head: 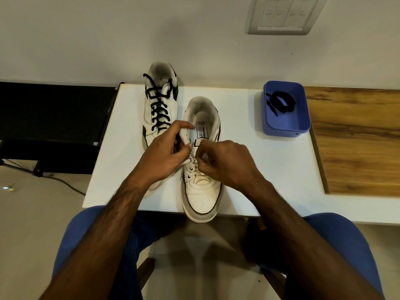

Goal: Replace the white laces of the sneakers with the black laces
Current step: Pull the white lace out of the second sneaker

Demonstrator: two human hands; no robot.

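Left hand (166, 148) grips the tongue of the near white leather sneaker (202, 191), thumb and fingers curled round the tongue's top edge, pulling it toward the left side. Right hand (225, 163) sits just right of the left hand, over the same shoe's eyelet rows, fingertips pinching the white flat lace (187, 163). That lace runs only through the lower eyelets, just below both hands; upper eyelets under the hands are hidden, can't tell their state. Shoe's toe overhangs the near edge of the white table top (270, 169), below the hands.

Second white sneaker with black trim (161, 105) stands just beyond the left hand, touching or nearly touching the first shoe's side, already threaded with a black round lace (157, 109).

Blue rectangular plastic tray (285, 126) sits well right of and beyond the right hand, holding a coiled black lace (281, 102). Wood-grain panel (357, 144) lies right of the tray.
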